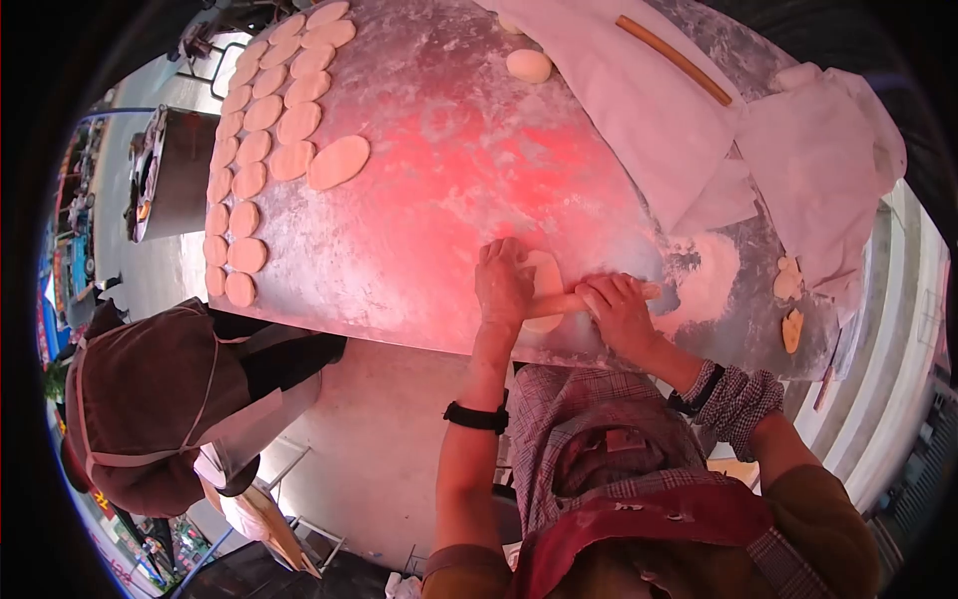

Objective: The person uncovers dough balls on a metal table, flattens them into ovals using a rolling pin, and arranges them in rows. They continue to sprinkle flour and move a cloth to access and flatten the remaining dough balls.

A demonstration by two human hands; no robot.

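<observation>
A wooden rolling pin [561,303] lies across a flattened piece of dough [545,272] near the table's front edge. My right hand [619,311] is closed around the pin, with its right end showing past the fingers. My left hand [503,284] has its fingers curled at the dough's left edge, seeming to pinch it. The pin's left end meets the heel of that hand, and the fingertips are partly hidden.
Rows of flat dough rounds [261,115] cover the table's left side. At the back are a dough ball [529,66], a white cloth [639,110] and a wooden stick [674,58]. Flour [714,275] and dough scraps [791,329] lie right. A person [160,389] stands left.
</observation>
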